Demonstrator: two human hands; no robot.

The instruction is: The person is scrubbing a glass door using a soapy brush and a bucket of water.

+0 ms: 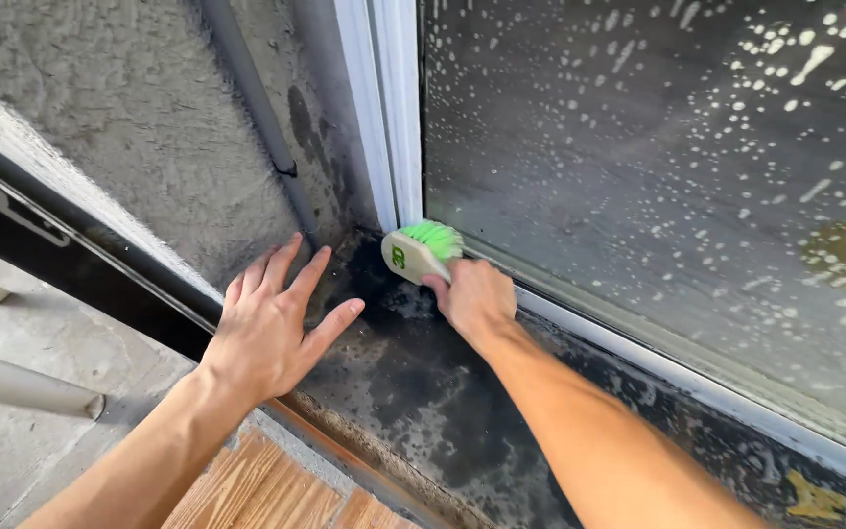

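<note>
Green bristles mark the scrub brush [421, 251] at the centre of the frame, where its cream-coloured block sits in the corner formed by the white window frame [391, 118] and the dark, wet sill [413, 382]; the bristles press against the foot of the frame, just below the soapy glass [658, 147], which fills the upper right and is dotted with white suds.

Right hand [475, 297] is closed around the rear of the brush, fingers wrapped over the block and knuckles turned up toward the camera; its forearm runs down to the lower right edge of the frame, nearly straight, with the wrist bent slightly toward the glass.

Left hand [271, 318] holds nothing; it lies palm-down and flat at the left end of the sill, beside the rough grey stucco wall [139, 108], with fingers spread and pointing toward the upper right, thumb splayed out toward the brush but well short of it; its forearm comes in from the lower left.

Grey pipe [257, 108] runs down the wall in the upper left, ending near the left fingertips; wooden planks [266, 490] show at the bottom edge, and a pale concrete floor [41, 323] lies at the left.
</note>
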